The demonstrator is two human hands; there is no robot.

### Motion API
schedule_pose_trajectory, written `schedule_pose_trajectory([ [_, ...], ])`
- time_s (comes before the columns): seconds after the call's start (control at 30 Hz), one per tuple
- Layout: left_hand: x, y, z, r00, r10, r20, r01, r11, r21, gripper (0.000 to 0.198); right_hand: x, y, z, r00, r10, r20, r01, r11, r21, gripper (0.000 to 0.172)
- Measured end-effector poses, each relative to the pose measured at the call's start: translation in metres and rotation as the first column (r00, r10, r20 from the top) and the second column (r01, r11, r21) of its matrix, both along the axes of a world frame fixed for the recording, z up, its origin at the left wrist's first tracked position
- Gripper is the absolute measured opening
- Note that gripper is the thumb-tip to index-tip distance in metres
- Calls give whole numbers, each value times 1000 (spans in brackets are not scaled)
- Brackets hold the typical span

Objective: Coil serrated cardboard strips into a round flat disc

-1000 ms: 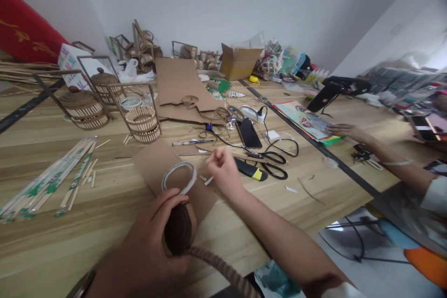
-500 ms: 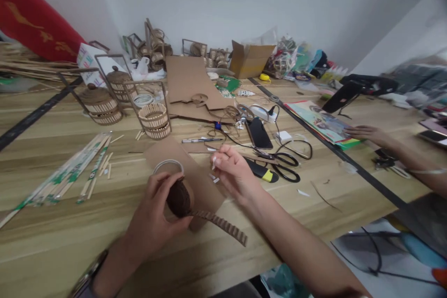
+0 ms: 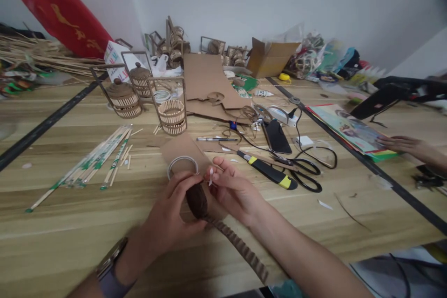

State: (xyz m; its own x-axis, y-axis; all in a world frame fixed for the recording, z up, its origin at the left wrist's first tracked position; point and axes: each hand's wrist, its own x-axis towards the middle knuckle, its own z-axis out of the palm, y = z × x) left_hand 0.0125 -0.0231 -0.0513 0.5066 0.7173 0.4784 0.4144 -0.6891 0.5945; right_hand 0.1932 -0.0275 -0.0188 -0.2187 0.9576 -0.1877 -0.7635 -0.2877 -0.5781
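Note:
My left hand (image 3: 174, 209), with a watch on the wrist, grips a dark brown coil (image 3: 197, 201) between thumb and fingers. A corrugated strip (image 3: 240, 247) trails from the coil toward the table's front edge. Beside the coil, my right hand (image 3: 232, 186) pinches a small white piece (image 3: 211, 176) close to my left fingertips. A pale ring (image 3: 182, 157) lies just beyond my left hand on a piece of cardboard (image 3: 174, 143).
Small slatted buckets (image 3: 172, 116) stand behind at the left, near wrapped sticks (image 3: 94, 156). A utility knife (image 3: 272, 172), scissors (image 3: 307, 174) and a phone (image 3: 277, 137) lie to the right. Another person's hand (image 3: 401, 144) rests on a booklet (image 3: 349, 128).
My right hand has brought the white piece over to the coil and my left fingertips. The view has shifted left, and the utility knife shows more fully.

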Motion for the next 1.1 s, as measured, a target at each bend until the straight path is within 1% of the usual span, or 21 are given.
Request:
schedule_pose_trajectory([
  [0.17, -2, 1, -1, 999, -17, -42, 17, 1000, 14, 72, -1, -2, -1, 1000, -1, -27, 0, 999, -46, 46],
  [0.27, -2, 1, 0, 998, -21, -52, 22, 1000, 19, 69, -1, -3, -3, 999, 7, -34, -9, 999, -48, 49],
  [0.37, -2, 1, 0, 999, -12, -46, 11, 1000, -5, 69, 0, -4, -5, 1000, 10, -25, -11, 999, -48, 50],
  [0.57, 0, 1, 2, 1000, 0, -26, 0, 1000, -30, 68, -1, -5, -7, 999, 5, -46, -10, 996, -92, 47],
  [0.77, 0, 1, 3, 999, -5, -32, 3, 999, -44, 67, -2, -5, -8, 998, 14, -56, -19, 997, -76, 47],
  [0.93, 0, 1, 2, 999, -6, -34, 5, 999, -37, 68, -1, -5, -7, 998, -9, -58, 4, 996, -86, 48],
  [1.1, 1, 1, 2, 999, -13, -32, 12, 999, -42, 68, -2, -6, -8, 998, 20, -52, -25, 994, -105, 45],
])
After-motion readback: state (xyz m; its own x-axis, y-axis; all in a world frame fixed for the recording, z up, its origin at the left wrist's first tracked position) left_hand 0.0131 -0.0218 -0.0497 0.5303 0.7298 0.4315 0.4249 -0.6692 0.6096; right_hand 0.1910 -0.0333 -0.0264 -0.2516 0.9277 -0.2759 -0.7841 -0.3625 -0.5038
